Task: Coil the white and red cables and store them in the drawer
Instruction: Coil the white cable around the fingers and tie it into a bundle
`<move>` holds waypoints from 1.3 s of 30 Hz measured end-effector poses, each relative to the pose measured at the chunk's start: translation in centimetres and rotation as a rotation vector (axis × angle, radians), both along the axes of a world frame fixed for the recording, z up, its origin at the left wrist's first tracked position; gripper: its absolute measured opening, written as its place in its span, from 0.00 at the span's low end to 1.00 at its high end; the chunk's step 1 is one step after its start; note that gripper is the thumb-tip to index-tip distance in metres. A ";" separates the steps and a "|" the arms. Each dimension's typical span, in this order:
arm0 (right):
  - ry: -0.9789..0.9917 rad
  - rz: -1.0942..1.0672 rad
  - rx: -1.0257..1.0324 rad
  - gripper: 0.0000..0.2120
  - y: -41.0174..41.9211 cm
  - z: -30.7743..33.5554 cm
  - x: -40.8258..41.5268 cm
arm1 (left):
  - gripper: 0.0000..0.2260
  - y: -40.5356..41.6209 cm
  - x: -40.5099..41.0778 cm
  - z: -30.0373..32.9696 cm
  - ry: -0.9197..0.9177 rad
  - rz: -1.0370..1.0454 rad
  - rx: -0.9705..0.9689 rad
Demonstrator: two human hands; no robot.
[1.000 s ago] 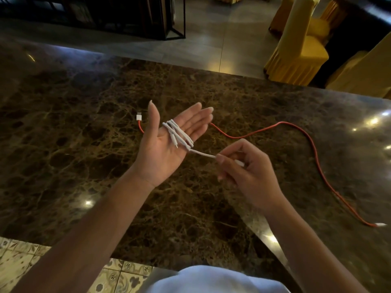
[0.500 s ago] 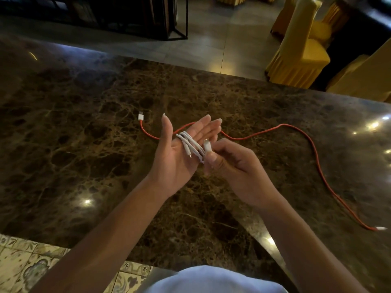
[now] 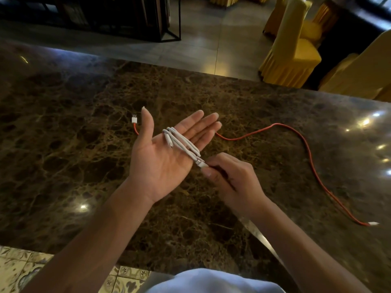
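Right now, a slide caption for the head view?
White cable wound around open left hand; right hand pinches its end; red cable lies uncoiled.

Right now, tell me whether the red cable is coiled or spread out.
Spread out. The red cable lies uncoiled in a long loose curve across the marble table, neither hand touching it.

I count 2 cables: 1 white cable (image 3: 182,142), 1 red cable (image 3: 306,149). 2 hands: my left hand (image 3: 163,153), right hand (image 3: 234,178). 3 yellow chairs (image 3: 294,53).

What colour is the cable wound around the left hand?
White cable, seen in the head view.
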State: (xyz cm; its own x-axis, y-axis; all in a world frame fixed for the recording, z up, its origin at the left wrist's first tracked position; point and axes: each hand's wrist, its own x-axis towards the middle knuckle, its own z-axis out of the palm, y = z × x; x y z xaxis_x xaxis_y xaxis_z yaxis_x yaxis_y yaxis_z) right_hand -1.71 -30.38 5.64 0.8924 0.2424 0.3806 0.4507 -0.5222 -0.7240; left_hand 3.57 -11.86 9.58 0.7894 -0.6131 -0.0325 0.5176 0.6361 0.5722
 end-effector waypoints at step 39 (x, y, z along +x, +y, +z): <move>0.319 -0.027 0.192 0.09 1.2 6.1 0.8 | 0.48 -0.6 -1.5 0.7 -0.402 -0.050 0.341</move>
